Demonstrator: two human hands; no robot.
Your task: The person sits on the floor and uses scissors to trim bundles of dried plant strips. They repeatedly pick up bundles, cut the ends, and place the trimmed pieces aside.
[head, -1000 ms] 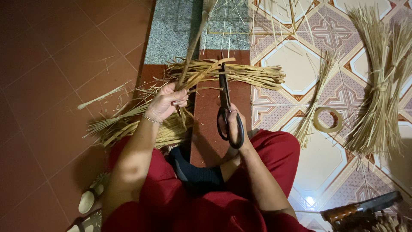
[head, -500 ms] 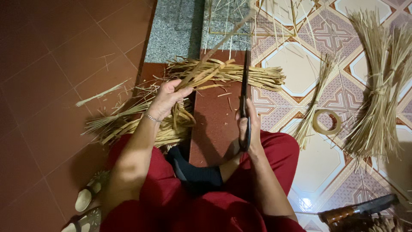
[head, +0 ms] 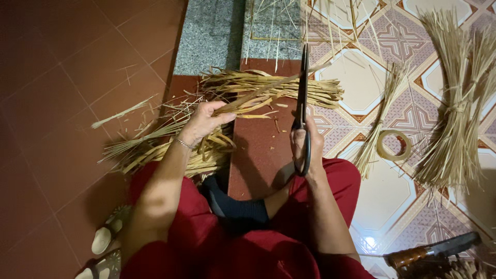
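A pair of sandals (head: 106, 243) lies at the lower left on the red tile floor (head: 46, 103). The left hand (head: 204, 121) is clenched on a dry straw strip (head: 268, 92), above a loose straw pile (head: 170, 147). The right hand (head: 306, 144) grips black scissors (head: 302, 103), blades together and pointing away, touching the strip. Further right lie a tape roll (head: 394, 145) and tied straw bundles (head: 454, 108). No container shows.

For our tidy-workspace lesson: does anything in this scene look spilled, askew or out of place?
Loose pale straw slivers lie scattered on the red floor tiles beside the left hand, away from the tied straw bundles. The right hand holds long black scissors.
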